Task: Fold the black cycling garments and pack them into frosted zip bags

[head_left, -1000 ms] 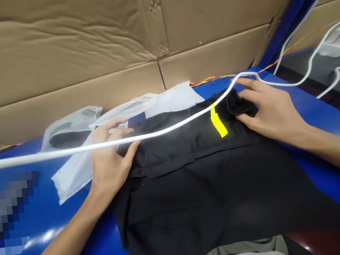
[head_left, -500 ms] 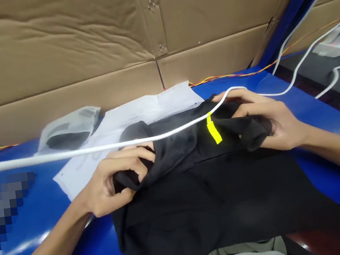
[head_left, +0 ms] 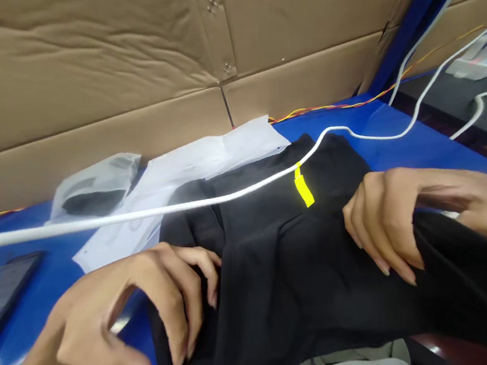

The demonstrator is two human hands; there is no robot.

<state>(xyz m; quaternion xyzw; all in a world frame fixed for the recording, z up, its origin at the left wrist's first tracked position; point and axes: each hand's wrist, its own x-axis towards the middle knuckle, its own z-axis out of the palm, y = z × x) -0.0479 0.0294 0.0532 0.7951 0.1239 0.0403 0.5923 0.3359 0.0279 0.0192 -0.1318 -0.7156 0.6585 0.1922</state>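
A black garment [head_left: 280, 272] lies bunched across the front of the blue table, its lower edge near my lap; its exact kind is unclear. My left hand [head_left: 152, 310] rests on the garment's left part. Its fingers curl down against the cloth while the thumb stands apart, with a gap between. Over the right part, my right hand [head_left: 397, 218] has its fingers bent onto the cloth, and a raised fold of the garment lies between fingers and thumb. A white cable [head_left: 244, 189] with a yellow tag [head_left: 304, 191] crosses in front of the garment.
Behind the garment lie a flat white plastic bag [head_left: 222, 152] and a translucent bag [head_left: 95, 190] with something dark inside. A dark flat device [head_left: 14, 290] sits at left. Cardboard [head_left: 81, 66] lines the back; twisted red-yellow wires [head_left: 327, 107] run along the blue table [head_left: 416, 151].
Both hands have moved nearer to me from the garment's upper edge. The left hand's thumb has come off the cloth. The upper edge now lies flatter, and cloth is lifted at the right.
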